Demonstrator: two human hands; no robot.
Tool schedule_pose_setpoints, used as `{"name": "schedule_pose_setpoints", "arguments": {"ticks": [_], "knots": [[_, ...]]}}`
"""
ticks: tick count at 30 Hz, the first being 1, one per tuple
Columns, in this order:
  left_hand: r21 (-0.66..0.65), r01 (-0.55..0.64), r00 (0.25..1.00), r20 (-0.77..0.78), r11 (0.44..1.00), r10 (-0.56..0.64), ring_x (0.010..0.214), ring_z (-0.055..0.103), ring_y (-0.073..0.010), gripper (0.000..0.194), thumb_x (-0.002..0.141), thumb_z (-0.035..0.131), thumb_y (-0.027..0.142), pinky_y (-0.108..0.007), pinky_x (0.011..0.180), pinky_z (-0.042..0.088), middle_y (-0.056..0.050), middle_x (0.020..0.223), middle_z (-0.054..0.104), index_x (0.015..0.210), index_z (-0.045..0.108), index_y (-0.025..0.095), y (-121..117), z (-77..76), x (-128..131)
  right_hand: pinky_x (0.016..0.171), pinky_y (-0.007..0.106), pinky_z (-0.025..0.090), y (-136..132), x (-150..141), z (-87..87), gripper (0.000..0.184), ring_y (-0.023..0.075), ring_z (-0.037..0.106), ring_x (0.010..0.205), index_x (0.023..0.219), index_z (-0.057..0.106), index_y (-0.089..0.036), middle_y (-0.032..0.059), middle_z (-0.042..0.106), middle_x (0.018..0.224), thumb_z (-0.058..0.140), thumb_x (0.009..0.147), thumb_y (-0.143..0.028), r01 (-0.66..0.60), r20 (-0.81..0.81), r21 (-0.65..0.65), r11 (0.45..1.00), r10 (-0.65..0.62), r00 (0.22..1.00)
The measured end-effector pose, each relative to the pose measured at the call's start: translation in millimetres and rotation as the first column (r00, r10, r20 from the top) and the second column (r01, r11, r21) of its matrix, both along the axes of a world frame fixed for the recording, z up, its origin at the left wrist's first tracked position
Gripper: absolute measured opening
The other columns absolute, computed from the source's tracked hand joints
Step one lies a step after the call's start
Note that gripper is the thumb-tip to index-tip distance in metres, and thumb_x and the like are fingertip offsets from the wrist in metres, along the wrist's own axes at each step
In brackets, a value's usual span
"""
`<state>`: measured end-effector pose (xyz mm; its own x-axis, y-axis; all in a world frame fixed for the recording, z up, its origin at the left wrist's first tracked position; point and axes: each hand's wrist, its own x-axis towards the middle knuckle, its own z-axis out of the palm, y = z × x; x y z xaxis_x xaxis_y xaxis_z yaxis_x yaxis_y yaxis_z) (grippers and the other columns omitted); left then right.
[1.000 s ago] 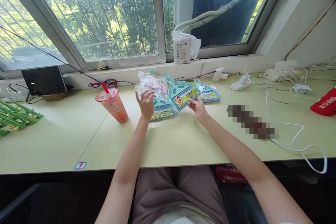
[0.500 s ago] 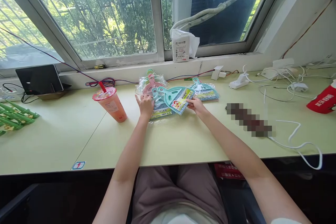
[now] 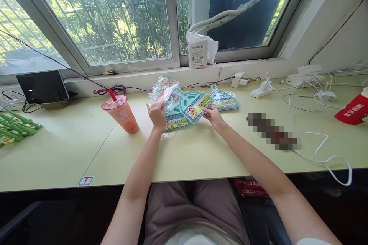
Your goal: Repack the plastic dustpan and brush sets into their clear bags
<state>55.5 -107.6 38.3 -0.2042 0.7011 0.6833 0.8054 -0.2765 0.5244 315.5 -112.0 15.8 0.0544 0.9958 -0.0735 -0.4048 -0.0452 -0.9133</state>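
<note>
A teal mini dustpan-and-brush set (image 3: 192, 104) with a yellow label is held at its lower right corner by my right hand (image 3: 212, 116). My left hand (image 3: 156, 114) grips the edge of a clear plastic bag (image 3: 161, 89) and lifts it. Inside the bag sits another teal brush set (image 3: 174, 118) and something pink. A third teal set (image 3: 223, 99) in its wrapper lies flat just to the right, beyond my right hand.
An orange drink cup (image 3: 122, 114) with a red straw stands left of my left hand. A black tablet (image 3: 43, 86) and green packaged items (image 3: 15, 127) lie far left. White chargers and cables (image 3: 310, 88) spread at the right, beside a red packet (image 3: 353, 110). A white box (image 3: 198, 53) stands on the windowsill.
My left hand, which lay on the pile half a second ago, has pinched the clear bag's edge and raised it. The dustpan set in my right hand has tilted slightly upward.
</note>
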Motion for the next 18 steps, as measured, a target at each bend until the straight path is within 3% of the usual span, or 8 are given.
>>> {"name": "schedule_pose_setpoints", "arguments": {"ticks": [4, 7, 11, 14, 16, 18], "knots": [[0.049, 0.106, 0.994, 0.023, 0.993, -0.107, 0.116, 0.055, -0.0235, 0.028, 0.092, 0.046, 0.027, -0.051, 0.121, 0.004, -0.002, 0.112, 0.069, 0.106, 0.07, 0.031, -7.7, 3.7, 11.5, 0.059, 0.022, 0.054, -6.9, -7.3, 1.8, 0.018, 0.0101, 0.063, 0.061, 0.082, 0.064, -0.021, -0.0005, 0.072, 0.078, 0.075, 0.068, -0.024, 0.042, 0.033, 0.07, 0.997, -0.044, 0.998], [0.078, 0.182, 0.983, 0.013, 0.98, -0.183, 0.117, 0.054, -0.0225, 0.027, 0.092, 0.046, 0.029, -0.05, 0.121, 0.001, -0.001, 0.113, 0.068, 0.105, 0.07, 0.032, -12.5, 6.7, 21.2, 0.058, 0.023, 0.054, -12.0, -12.9, 5.2, 0.027, 0.0107, 0.062, 0.06, 0.084, 0.065, -0.02, -0.0002, 0.072, 0.08, 0.079, 0.064, -0.033, 0.005, 0.082, 0.138, 0.99, -0.016, 0.997], [0.096, 0.317, 0.948, -0.005, 0.943, -0.318, 0.118, 0.053, -0.0222, 0.025, 0.092, 0.046, 0.031, -0.05, 0.121, 0.004, -0.001, 0.113, 0.068, 0.101, 0.07, 0.033, -18.7, 8.4, 34.9, 0.06, 0.025, 0.054, -17.2, -19.5, 7.7, 0.037, 0.012, 0.063, 0.064, 0.085, 0.066, -0.021, 0.0008, 0.072, 0.082, 0.082, 0.058, -0.04, -0.036, 0.081, 0.171, 0.985, 0.022, 0.996], [0.059, 0.399, 0.916, 0.028, 0.915, -0.401, 0.126, 0.046, -0.0249, 0.02, 0.09, 0.051, 0.033, -0.052, 0.121, 0.004, -0.002, 0.12, 0.064, 0.096, 0.07, 0.033, -27.7, 8.8, 48.0, 0.061, 0.025, 0.053, -18.8, -21.3, 8.0, 0.039, 0.0118, 0.062, 0.065, 0.085, 0.066, -0.021, 0.0007, 0.071, 0.081, 0.083, 0.057, -0.041, 0.001, 0.035, 0.167, 0.986, -0.007, 0.999], [0.067, 0.387, 0.917, 0.073, 0.92, -0.391, 0.137, 0.034, -0.0279, 0.019, 0.086, 0.057, 0.037, -0.052, 0.12, 0.006, -0.003, 0.135, 0.053, 0.101, 0.068, 0.031, -35.4, 10.5, 56.7, 0.061, 0.025, 0.053, -18.8, -20.9, 8.3, 0.04, 0.0112, 0.061, 0.064, 0.086, 0.065, -0.021, 0.0003, 0.071, 0.081, 0.083, 0.056, -0.041, 0.05, -0.014, 0.171, 0.984, -0.048, 0.999], [0.112, 0.31, 0.926, 0.189, 0.944, -0.326, 0.145, 0.019, -0.0299, 0.038, 0.082, 0.064, 0.042, -0.051, 0.12, 0.011, -0.006, 0.148, 0.039, 0.117, 0.061, 0.029, -41.0, 14.5, 62.2, 0.062, 0.025, 0.053, -18.7, -20.0, 9.1, 0.04, 0.0114, 0.061, 0.065, 0.086, 0.064, -0.022, 0.0004, 0.071, 0.083, 0.083, 0.056, -0.041, 0.091, -0.063, 0.178, 0.98, -0.081, 0.995]]}}
